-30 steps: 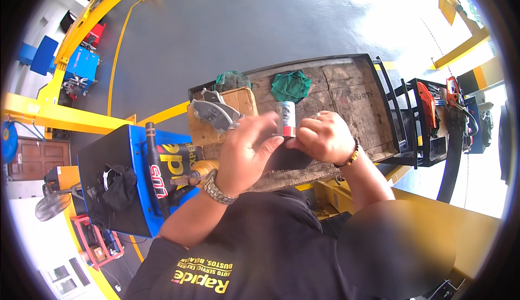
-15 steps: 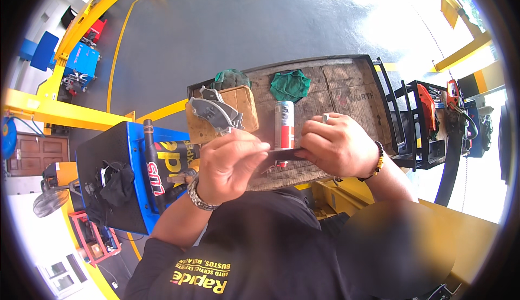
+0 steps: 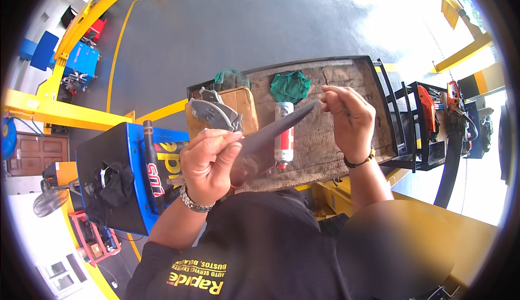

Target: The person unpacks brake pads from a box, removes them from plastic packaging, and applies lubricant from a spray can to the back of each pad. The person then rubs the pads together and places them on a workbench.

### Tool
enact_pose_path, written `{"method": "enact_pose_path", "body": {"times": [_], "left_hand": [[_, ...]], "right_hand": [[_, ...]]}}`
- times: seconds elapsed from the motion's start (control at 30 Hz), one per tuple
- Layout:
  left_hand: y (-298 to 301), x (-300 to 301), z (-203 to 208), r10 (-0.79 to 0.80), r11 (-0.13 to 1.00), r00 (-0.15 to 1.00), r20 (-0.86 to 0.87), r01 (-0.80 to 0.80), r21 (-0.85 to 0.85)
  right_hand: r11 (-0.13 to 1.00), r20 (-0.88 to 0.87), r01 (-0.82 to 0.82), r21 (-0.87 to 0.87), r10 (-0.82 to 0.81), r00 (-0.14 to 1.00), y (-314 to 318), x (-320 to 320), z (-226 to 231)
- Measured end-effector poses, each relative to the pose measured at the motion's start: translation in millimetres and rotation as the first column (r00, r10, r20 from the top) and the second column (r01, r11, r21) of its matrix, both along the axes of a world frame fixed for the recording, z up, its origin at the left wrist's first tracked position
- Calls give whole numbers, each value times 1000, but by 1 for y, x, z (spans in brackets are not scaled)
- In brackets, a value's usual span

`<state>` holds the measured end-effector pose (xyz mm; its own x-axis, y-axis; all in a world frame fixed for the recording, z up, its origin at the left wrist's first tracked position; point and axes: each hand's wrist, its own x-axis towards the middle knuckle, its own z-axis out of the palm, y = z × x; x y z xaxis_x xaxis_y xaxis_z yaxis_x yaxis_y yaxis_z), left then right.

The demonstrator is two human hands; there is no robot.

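Between finger and thumb my left hand (image 3: 208, 162) pinches one end of a dark grey sheet (image 3: 271, 135) that looks like sandpaper. The sheet slants up to the right and hides part of an aerosol can (image 3: 284, 148), white and red, lying on the wooden top. My right hand (image 3: 353, 121) is raised by the sheet's far end, fingers stretched and apart, with no grip visible. Grey metal brake pads (image 3: 214, 113) lie on a brown cardboard box (image 3: 244, 102) just beyond my left hand.
A crumpled green cloth (image 3: 291, 86) lies on the wooden-topped workbench (image 3: 346, 83), which has a raised dark rim. Another green piece (image 3: 230, 78) sits behind the box. To the left stands a blue cart (image 3: 135, 181); to the right, a black rack (image 3: 430, 143) with tools. Yellow posts (image 3: 81, 110) frame the area.
My right hand has let go of the sheet and moved up and right, its fingers opening. The sheet has swung from folded between both hands to a spread, slanting position. My left hand moved slightly left.
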<state>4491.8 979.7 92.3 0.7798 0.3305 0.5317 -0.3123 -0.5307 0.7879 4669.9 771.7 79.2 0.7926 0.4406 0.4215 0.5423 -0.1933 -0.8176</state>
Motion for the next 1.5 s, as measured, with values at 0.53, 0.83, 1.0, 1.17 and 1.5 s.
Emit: {"method": "enact_pose_path", "body": {"times": [0.53, 0.83, 1.0, 1.17, 1.5], "left_hand": [[-15, 22, 15, -441, 897, 868, -229, 438, -67], [11, 59, 51, -596, 688, 500, -628, 722, -78], [8, 66, 52, -694, 588, 316, -647, 767, -257], [-2, 61, 47, -794, 554, 355, -494, 757, -347], [2, 46, 25, -577, 800, 635, -513, 565, -200]], "right_hand": [[663, -475, -204, 721, 686, 551, -2, -38, -52], [507, -454, -783, 360, 829, 327, -7, -19, -23], [469, -377, -847, 251, 853, 361, -4, -19, 5], [452, -359, -853, 260, 866, 349, -9, -19, 9], [736, -375, -428, 524, 651, 660, -12, -24, -50]]}}
